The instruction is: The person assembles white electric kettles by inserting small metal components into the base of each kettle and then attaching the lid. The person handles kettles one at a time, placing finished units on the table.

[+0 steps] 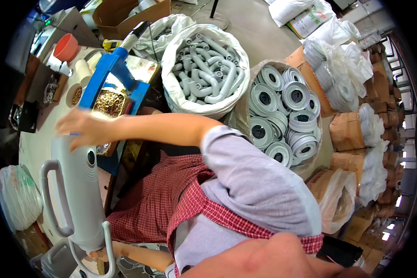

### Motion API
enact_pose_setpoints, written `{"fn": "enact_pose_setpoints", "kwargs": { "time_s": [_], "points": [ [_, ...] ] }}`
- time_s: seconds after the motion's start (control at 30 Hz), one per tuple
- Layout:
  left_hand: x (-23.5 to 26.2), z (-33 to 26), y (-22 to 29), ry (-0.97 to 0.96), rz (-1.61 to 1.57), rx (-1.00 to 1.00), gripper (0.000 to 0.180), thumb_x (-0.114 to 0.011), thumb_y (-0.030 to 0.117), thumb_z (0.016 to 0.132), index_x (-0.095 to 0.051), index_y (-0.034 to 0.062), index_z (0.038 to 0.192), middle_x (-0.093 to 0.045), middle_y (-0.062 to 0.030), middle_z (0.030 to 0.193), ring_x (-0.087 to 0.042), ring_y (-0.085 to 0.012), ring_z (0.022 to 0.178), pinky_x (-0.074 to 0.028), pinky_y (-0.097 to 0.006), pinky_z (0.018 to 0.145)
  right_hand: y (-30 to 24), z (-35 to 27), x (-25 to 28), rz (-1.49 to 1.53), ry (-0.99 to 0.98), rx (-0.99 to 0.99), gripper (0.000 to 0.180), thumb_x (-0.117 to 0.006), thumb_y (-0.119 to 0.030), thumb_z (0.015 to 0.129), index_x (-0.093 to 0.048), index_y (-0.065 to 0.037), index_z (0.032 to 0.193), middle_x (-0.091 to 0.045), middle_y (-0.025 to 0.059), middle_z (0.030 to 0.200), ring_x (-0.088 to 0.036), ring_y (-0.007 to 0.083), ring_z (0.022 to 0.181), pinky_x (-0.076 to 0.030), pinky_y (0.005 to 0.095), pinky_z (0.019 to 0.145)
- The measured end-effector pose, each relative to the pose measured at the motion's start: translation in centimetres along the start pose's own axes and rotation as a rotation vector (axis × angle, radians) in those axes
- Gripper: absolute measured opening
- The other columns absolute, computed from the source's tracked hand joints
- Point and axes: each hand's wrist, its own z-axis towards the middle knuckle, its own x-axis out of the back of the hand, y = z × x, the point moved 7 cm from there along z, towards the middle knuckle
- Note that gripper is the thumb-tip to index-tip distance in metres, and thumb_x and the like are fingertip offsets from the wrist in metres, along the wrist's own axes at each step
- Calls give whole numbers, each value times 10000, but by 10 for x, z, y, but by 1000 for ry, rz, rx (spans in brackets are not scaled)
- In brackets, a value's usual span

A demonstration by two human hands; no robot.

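Observation:
A grey cylindrical plastic housing [81,194], with a long side handle and a dark oval spot near one end, lies over the worktop at the left. A grey U-shaped handle [110,250] sticks out at its lower end. There my left hand [107,251] grips the housing, with most of its fingers hidden. Over the housing's far end hovers my right hand [85,127], blurred by motion, its fingers apart. Beyond that hand stands a blue metal press-like fixture [109,69] with a tray of small brass-coloured parts [110,103].
A white sack [167,88] holds grey bent tubes; beside it a large bag holds grey round lids [266,99]. An orange bowl [66,47] sits on the worktop [30,139]. Cartons [350,132] and plastic bags line the right. More grey housings [55,262] lie lower left.

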Motion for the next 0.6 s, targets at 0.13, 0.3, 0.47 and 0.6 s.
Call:
{"fn": "enact_pose_setpoints", "kwargs": {
  "time_s": [0.13,0.3,0.47,0.6],
  "points": [
    [7,-8,4,20,32,-5,241,-503,167,913,-610,26,750,-611,-20,755,-563,-135,685,-481,-313,725,13,-153,257,-199,443,-535,524,-710,-94,810,-532,-27,1299,-536,138,1285,-578,273,1124,-466,381,973],
    [-21,-25,15,-33,43,4,244,-502,187,923,-615,23,783,-620,-30,776,-577,-142,697,-490,-312,725,-116,-524,622,-1605,1031,-1073,574,-622,-163,779,-500,53,1296,-579,268,1241,-572,383,1135,-425,463,988],
    [-7,-39,34,-10,69,-7,252,-501,208,933,-620,19,815,-630,-40,798,-590,-149,710,-499,-311,724,-175,-710,635,-1310,1120,-1891,521,-585,-152,710,-577,81,1176,-596,305,1206,-566,444,1157,-422,474,1007],
    [-5,-52,8,-27,27,70,261,-501,224,942,-624,17,841,-637,-47,815,-601,-154,720,-506,-310,724,-205,-716,654,-891,1159,-1790,193,-659,-207,666,-684,-21,711,-652,118,742,-625,233,694,-457,378,550]
  ]
}}
